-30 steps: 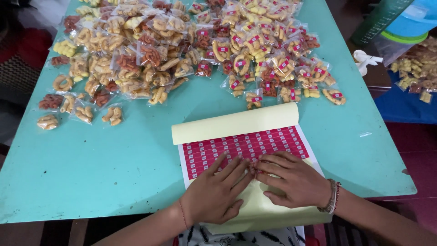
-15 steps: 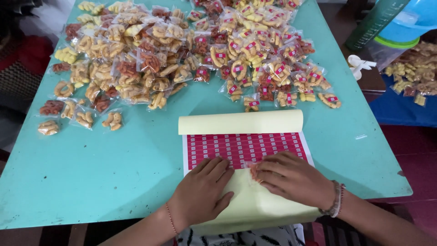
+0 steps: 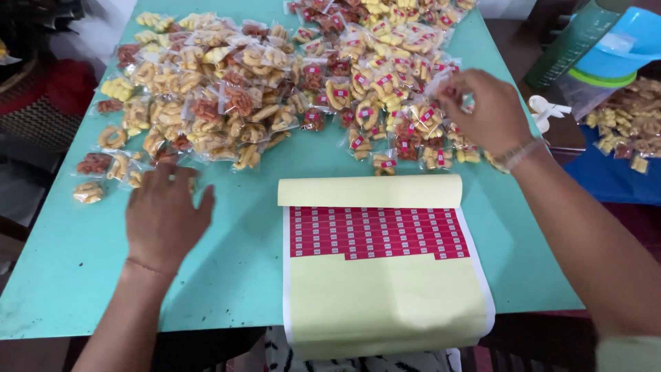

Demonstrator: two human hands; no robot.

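A yellow backing sheet (image 3: 385, 303) lies at the table's near edge, with rows of small red stickers (image 3: 379, 233) across its upper part and its top rolled over. My left hand (image 3: 167, 219) hovers flat with fingers apart near a few loose unlabelled snack packets (image 3: 93, 165) on the left, touching none that I can see. My right hand (image 3: 485, 110) is stretched out over the pile of snack packets with red labels (image 3: 385, 83). Its fingertips are pinched on a small red sticker, which is blurred.
A big heap of clear packets of ring-shaped snacks without labels (image 3: 206, 89) fills the far left of the turquoise table (image 3: 234, 275). Off the right edge stand a blue tub (image 3: 633, 41) and more snacks on a blue cloth (image 3: 623, 134).
Both hands have left the sticker sheet. The left moved out to the left side of the table, and the right reached up to the labelled packets.
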